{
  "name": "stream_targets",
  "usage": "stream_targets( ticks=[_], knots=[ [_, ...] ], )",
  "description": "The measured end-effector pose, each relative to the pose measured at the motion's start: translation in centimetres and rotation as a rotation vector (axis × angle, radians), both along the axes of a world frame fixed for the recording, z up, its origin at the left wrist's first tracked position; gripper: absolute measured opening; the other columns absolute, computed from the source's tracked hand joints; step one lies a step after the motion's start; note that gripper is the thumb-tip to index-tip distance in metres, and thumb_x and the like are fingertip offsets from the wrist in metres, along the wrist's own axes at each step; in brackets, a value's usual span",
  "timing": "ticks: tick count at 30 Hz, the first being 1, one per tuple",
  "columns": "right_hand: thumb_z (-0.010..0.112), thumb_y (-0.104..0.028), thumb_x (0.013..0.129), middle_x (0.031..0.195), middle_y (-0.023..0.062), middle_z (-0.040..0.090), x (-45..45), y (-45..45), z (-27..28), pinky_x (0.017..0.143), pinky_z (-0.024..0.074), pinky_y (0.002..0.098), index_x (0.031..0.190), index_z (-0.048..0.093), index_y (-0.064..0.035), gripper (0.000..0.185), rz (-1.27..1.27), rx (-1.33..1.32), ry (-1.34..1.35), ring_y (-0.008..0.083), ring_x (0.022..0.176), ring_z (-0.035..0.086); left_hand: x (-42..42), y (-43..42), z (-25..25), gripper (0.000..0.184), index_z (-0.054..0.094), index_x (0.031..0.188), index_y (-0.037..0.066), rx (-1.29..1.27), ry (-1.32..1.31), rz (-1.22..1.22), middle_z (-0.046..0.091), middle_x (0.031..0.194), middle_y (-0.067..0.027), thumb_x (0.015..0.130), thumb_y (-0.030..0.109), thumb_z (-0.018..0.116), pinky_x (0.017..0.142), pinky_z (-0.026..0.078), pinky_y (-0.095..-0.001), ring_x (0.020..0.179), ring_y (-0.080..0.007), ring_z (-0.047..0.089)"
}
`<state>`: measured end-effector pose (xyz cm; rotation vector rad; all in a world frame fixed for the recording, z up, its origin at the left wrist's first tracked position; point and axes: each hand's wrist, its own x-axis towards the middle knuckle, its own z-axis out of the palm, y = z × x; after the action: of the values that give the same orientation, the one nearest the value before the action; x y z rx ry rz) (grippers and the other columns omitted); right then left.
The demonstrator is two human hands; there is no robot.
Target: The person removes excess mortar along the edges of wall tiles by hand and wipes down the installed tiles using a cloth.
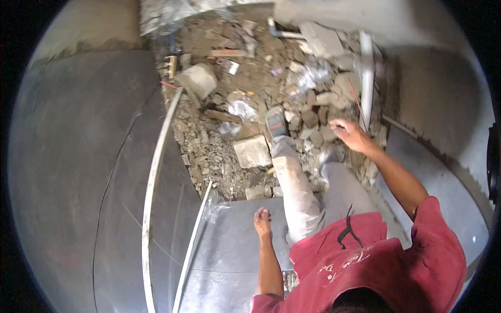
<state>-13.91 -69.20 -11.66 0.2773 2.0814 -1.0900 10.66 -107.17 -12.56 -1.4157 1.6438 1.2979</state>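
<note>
My right hand (350, 134) is held out above the rubble by the white pipe, its fingers loosely bent and apart with nothing in them. Lower and to the left, my left hand (262, 221) hangs over the grey floor slab (237, 240), fingers slightly curled, and no object shows in it. My left shoe (276, 122) stands on broken stones (309, 119), beside a pale square block (252, 152). The other shoe (332, 155) is blurred, below my right hand.
A long pale strip (154, 182) and a thinner one (194, 241) lie on the left. A white pipe (367, 78) stands at the right wall. A tilted bucket-like container (198, 82), clear plastic (314, 73) and a wood piece (228, 53) lie among the rubble.
</note>
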Motion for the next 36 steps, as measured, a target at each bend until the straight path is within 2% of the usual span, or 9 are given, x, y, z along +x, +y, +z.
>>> stream_targets(
  ticks=[7,11,13,16,18,20,24,31,36],
  knots=[
    [0.053,-0.012,0.082,0.096,0.0148,0.063,-7.5,-8.3,9.8,0.079,0.0466,0.0322,0.099,0.060,0.0001,0.023,0.296,-0.066,0.159,0.0254,0.090,0.061,4.3,0.8,7.3,0.032,0.054,0.111,0.002,0.148,-0.068,0.234,0.059,0.091,-0.0066,0.084,0.019,0.057,0.067,0.046,-0.0270,0.079,-0.0156,0.057],
    [0.059,-0.023,0.078,0.077,0.0141,0.063,-8.2,-9.9,16.3,0.066,0.0478,0.0365,0.085,0.064,-0.0057,0.019,0.907,-0.127,-0.059,0.0292,0.071,0.061,-1.4,3.6,13.6,0.025,0.059,0.104,0.002,-0.052,0.231,0.088,0.060,0.091,-0.0079,0.085,0.019,0.056,0.076,0.044,-0.0263,0.082,-0.0154,0.055],
    [0.061,-0.024,0.076,0.077,0.0126,0.063,-7.7,-10.8,18.3,0.065,0.0471,0.0363,0.084,0.065,-0.0071,0.019,1.092,-0.425,-0.185,0.0278,0.069,0.061,-6.9,4.7,17.9,0.022,0.062,0.099,0.004,-0.050,0.440,-0.101,0.062,0.097,-0.0098,0.083,0.019,0.061,0.082,0.043,-0.0301,0.090,-0.0191,0.056],
    [0.063,-0.025,0.072,0.075,0.0086,0.065,-9.3,-14.6,23.7,0.065,0.0465,0.0335,0.083,0.065,-0.0047,0.023,1.357,-0.514,-0.530,0.0204,0.070,0.060,-13.9,6.8,24.5,0.015,0.065,0.091,0.004,0.360,0.630,-0.263,0.062,0.093,-0.0079,0.084,0.017,0.060,0.083,0.043,-0.0316,0.091,-0.0221,0.057],
    [0.063,-0.024,0.072,0.073,0.0086,0.065,-10.0,-16.5,23.9,0.064,0.0462,0.0337,0.084,0.066,-0.0049,0.022,1.599,-0.613,-0.619,0.0207,0.069,0.060,-17.1,7.5,28.7,0.013,0.064,0.093,0.004,0.598,0.480,-0.329,0.062,0.093,-0.0086,0.083,0.011,0.060,0.079,0.044,-0.0299,0.089,-0.0206,0.059],
    [0.063,-0.022,0.071,0.073,0.0090,0.065,-11.0,-18.2,23.4,0.063,0.0461,0.0349,0.083,0.065,-0.0053,0.021,1.793,-0.702,-0.619,0.0210,0.069,0.060,-16.0,9.6,27.1,0.013,0.064,0.094,0.005,0.562,0.677,-0.277,0.062,0.094,-0.0087,0.083,0.010,0.060,0.078,0.044,-0.0297,0.088,-0.0199,0.059],
    [0.061,-0.018,0.071,0.075,0.0110,0.064,-12.9,-19.1,23.9,0.063,0.0463,0.0371,0.082,0.065,-0.0073,0.016,2.082,-0.689,-0.532,0.0236,0.071,0.060,-17.9,10.5,29.5,0.020,0.061,0.102,0.005,0.539,0.599,-0.170,0.061,0.100,-0.0074,0.084,0.012,0.060,0.084,0.043,-0.0295,0.095,-0.0158,0.056],
    [0.056,-0.024,0.074,0.079,0.0120,0.063,-16.9,-22.7,29.1,0.068,0.0445,0.0404,0.090,0.064,-0.0089,0.023,2.145,-0.820,-0.064,0.0281,0.077,0.060,-18.0,10.2,32.3,0.027,0.057,0.101,0.002,0.363,0.557,-0.116,0.061,0.098,-0.0142,0.081,0.019,0.062,0.080,0.044,-0.0324,0.092,-0.0240,0.057],
    [0.056,-0.026,0.077,0.072,0.0106,0.062,-17.9,-27.4,32.0,0.062,0.0458,0.0377,0.093,0.062,-0.0082,0.024,2.209,-0.415,-0.508,0.0255,0.068,0.061,-18.8,7.7,31.8,0.032,0.058,0.103,0.001,0.239,0.806,-0.194,0.058,0.099,-0.0165,0.080,0.023,0.060,0.080,0.043,-0.0354,0.091,-0.0313,0.056]
  ],
)
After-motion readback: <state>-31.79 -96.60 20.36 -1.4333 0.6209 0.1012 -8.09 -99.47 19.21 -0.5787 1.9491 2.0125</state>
